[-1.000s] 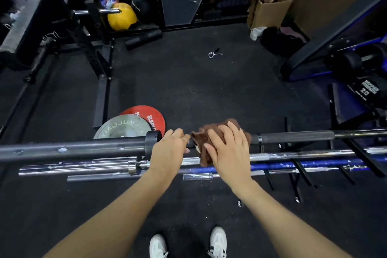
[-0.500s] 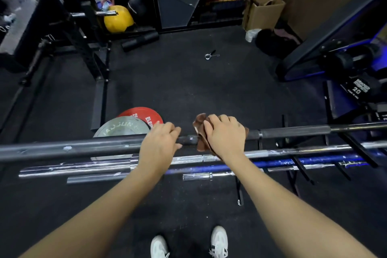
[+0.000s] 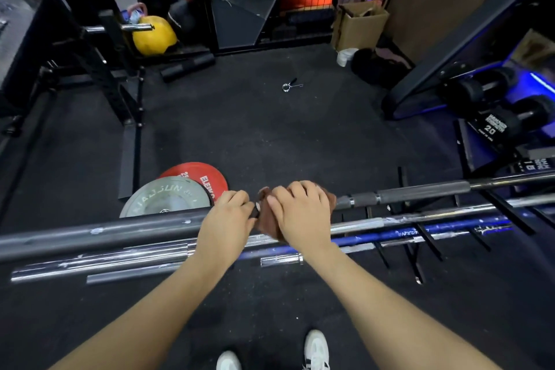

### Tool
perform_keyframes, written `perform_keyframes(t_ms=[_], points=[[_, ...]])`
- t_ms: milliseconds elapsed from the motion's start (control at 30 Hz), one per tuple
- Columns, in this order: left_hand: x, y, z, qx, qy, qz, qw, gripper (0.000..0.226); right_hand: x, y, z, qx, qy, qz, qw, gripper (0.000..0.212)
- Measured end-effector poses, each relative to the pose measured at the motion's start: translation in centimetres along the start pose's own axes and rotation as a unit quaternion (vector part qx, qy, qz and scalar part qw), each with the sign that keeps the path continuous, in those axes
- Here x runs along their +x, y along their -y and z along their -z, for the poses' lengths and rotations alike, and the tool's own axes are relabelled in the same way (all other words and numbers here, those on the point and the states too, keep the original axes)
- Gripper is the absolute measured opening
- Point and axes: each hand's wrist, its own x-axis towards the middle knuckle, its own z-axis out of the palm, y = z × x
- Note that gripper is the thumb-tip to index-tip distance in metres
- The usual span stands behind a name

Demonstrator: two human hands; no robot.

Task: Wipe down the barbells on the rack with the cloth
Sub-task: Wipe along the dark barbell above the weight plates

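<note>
Both my arms reach forward, palms down. Left hand (image 3: 227, 217) curled over top bar (image 3: 99, 236), gripping it. Right hand (image 3: 301, 211) just beside, clamping brown cloth (image 3: 266, 219) around same bar. Other bars (image 3: 99, 258) racked below, nearer me.

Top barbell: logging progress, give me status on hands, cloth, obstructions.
Left hand grips top barbell bare. Right hand grips brown cloth wrapped round it. Bar to the right shows nothing blocking; more barbells racked below.
</note>
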Motion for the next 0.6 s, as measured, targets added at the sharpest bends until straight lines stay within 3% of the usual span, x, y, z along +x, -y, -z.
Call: perform_keyframes(t_ms=[100, 133, 200, 300, 433, 500, 600], points=[[0.3, -0.1, -0.2, 0.031, -0.006, -0.008, 0.999, 0.031, 3.4, 0.8, 0.8, 0.018, 0.173, -0.044, 0.984, 0.041], [0.5, -0.2, -0.1, 0.035, -0.013, -0.009, 0.999, 0.032, 3.8, 0.8, 0.6, 0.027, 0.192, -0.06, 0.979, 0.042], [0.7, -0.4, 0.0, 0.033, -0.009, 0.0, 0.999, 0.031, 3.3, 0.7, 0.3, -0.011, 0.145, -0.04, 0.989, 0.041], [0.9, -0.5, 0.2, 0.03, -0.009, 0.01, 0.999, 0.03, -0.1, 0.3, -0.6, -0.027, 0.007, 0.001, 1.0, 0.035], [0.7, -0.6, -0.2, 0.025, -0.02, 0.008, 0.999, 0.029, -1.5, 0.0, -0.4, -0.018, 0.01, 0.0, 1.0, 0.035], [0.6, -0.5, -0.3, 0.021, -0.017, 0.009, 1.0, 0.029, 1.0, 1.0, 0.3, -0.035, 0.084, -0.031, 0.995, 0.036], [0.6, -0.4, -0.2, 0.03, -0.02, 0.02, 0.999, 0.031, 5.0, 2.0, 0.5, 0.045, 0.254, -0.093, 0.962, 0.035]])
